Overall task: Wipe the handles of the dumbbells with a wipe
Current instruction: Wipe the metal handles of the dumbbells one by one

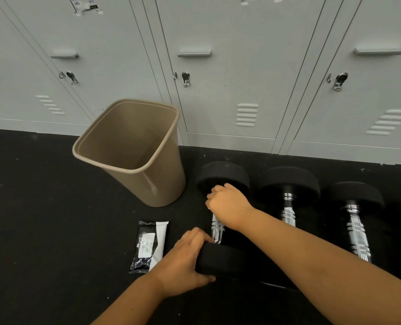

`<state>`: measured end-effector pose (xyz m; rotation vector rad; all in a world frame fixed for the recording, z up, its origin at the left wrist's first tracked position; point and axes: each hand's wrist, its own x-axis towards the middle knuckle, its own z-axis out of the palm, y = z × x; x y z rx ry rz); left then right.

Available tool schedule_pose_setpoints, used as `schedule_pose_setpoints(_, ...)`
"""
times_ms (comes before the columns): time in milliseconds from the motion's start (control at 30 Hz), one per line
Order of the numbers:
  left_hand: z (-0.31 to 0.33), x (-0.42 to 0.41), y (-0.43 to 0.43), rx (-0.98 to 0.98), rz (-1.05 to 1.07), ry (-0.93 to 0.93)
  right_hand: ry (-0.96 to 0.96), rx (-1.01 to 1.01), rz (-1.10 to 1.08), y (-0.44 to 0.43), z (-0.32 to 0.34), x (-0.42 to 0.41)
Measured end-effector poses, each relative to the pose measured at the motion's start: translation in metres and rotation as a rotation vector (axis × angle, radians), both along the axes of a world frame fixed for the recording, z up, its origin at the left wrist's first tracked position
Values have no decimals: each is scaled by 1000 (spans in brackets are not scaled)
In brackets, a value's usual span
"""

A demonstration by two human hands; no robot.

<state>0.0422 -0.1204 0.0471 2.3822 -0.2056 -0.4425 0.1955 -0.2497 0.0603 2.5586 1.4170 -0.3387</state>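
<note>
Three dumbbells with black heads and chrome handles lie side by side on the black floor. My left hand [185, 261] grips the near head of the left dumbbell [223, 174]. My right hand [227, 205] is closed around the far part of its chrome handle [217, 231]; a sliver of white shows under the fingers, but I cannot tell whether it is a wipe. The middle dumbbell [288, 207] and the right dumbbell [356, 226] lie untouched. A black and white wipe pack [149, 246] lies flat on the floor left of my left hand.
A tan plastic waste bin [162, 188] stands empty, left of the dumbbells and behind the wipe pack. Grey lockers [230, 66] with handles and latches form a wall right behind the bin and dumbbells. Black rubber floor [42, 219] stretches to the left.
</note>
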Motion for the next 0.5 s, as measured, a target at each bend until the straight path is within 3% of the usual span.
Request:
schedule_pose_setpoints(133,-1,1,2,1,-13,10,25,-8,164,-10,-4,-13)
schedule_pose_setpoints(333,-1,0,0,-26,6,12,448,65,163,-34,5,-24)
schedule_pose_setpoints(400,0,0,0,-21,5,8,602,177,52,-45,14,-21)
schedule_pose_setpoints(500,-1,0,1,-16,9,6,654,534,-391,-54,11,-17)
